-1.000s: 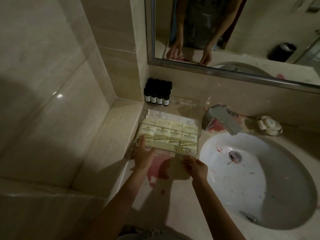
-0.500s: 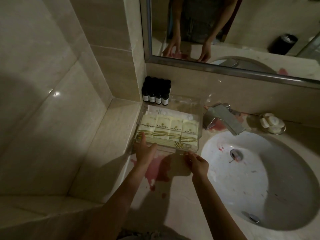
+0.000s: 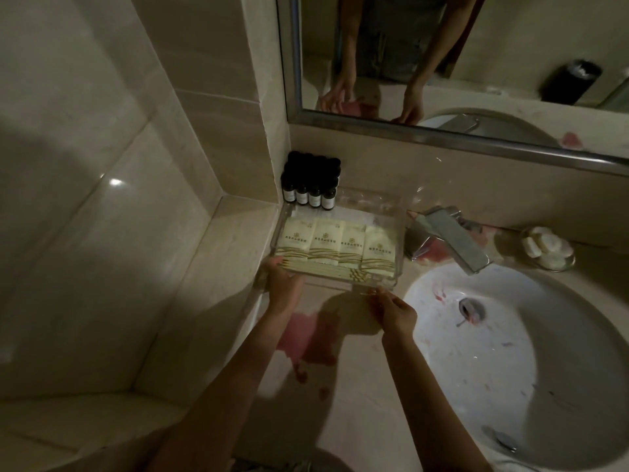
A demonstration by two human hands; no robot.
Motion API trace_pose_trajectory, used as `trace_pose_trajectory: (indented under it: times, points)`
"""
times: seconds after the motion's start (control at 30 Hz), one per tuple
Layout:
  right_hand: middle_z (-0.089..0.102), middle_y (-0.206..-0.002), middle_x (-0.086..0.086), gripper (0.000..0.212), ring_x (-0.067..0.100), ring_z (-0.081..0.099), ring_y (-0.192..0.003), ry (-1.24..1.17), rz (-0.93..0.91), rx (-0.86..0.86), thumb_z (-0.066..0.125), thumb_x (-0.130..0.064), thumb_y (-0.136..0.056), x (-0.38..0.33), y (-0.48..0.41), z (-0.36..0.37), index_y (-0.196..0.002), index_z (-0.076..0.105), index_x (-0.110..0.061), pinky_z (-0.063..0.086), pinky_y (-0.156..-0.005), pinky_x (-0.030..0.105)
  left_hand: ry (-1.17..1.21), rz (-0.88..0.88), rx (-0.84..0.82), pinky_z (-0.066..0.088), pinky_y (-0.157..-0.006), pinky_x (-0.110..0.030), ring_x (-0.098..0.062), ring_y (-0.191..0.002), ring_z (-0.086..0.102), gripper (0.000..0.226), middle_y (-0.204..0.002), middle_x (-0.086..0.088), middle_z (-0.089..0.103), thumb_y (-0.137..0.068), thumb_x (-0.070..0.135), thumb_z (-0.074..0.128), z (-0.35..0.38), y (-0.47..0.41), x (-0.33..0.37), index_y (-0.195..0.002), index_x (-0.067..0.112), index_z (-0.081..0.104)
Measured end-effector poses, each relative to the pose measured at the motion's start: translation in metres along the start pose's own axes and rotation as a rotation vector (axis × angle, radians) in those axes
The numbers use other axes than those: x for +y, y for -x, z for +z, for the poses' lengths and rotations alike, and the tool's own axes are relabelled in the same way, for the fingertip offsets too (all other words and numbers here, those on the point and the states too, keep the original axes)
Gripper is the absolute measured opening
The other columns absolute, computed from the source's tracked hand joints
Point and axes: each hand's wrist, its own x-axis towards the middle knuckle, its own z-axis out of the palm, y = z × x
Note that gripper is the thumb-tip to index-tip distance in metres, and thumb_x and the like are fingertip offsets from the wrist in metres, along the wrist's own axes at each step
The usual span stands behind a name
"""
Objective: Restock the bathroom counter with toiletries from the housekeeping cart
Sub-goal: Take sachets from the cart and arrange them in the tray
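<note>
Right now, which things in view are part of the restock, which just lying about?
Job: clear tray, held by left hand and right hand; sachets in it; dark bottles behind it.
Lying about: faucet, soap dish, sink, pink stain.

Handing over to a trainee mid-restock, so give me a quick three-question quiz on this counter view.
1. True or false: the dark bottles stand behind the clear tray.
2. The faucet sits on the tray's: A left, B right, C near side.
3. How many labelled cream packets lie side by side in the tray?
Key: 1 true; 2 B; 3 four.
</note>
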Motion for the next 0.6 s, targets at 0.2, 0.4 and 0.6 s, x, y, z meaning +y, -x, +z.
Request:
trace_pose_trajectory:
  times: [0.2, 0.4, 0.6]
  points:
    - [0.069, -0.078, 0.01, 0.016, 0.028, 0.066, -0.082, -0.011, 0.0, 0.006, 0.069, -0.014, -0.088, -0.007, -0.01, 0.01, -0.071, 0.068, -0.014, 0.054, -0.084, 0.038, 0.002, 0.006, 0.038, 0.044, -0.082, -0.034, -0.024, -0.096, 0.048, 0.039, -0.111, -0.014, 0.046, -0.087, -0.008, 0.049, 0.007, -0.012, 0.008, -0.106, 0.021, 0.03]
    - [0.069, -0.086, 0.011, 0.008, 0.025, 0.065, -0.086, -0.017, -0.006, -0.008, 0.067, -0.013, -0.089, -0.015, -0.018, 0.014, -0.089, 0.071, -0.006, 0.053, -0.079, 0.031, -0.008, 0.016, 0.016, 0.048, -0.086, -0.035, -0.023, -0.1, 0.049, 0.049, -0.122, -0.016, 0.04, -0.081, -0.01, 0.048, 0.01, -0.024, 0.011, -0.112, 0.018, 0.022]
    - [0.07, -0.088, 0.012, 0.007, 0.025, 0.066, -0.085, -0.048, -0.006, -0.028, 0.066, -0.005, -0.088, -0.016, -0.027, 0.019, -0.091, 0.071, -0.003, 0.053, -0.069, 0.023, 0.038, 0.003, 0.019, 0.05, -0.088, -0.038, -0.019, -0.094, 0.051, 0.05, -0.119, -0.013, 0.041, -0.081, -0.012, 0.047, 0.017, -0.035, 0.017, -0.113, 0.018, 0.023]
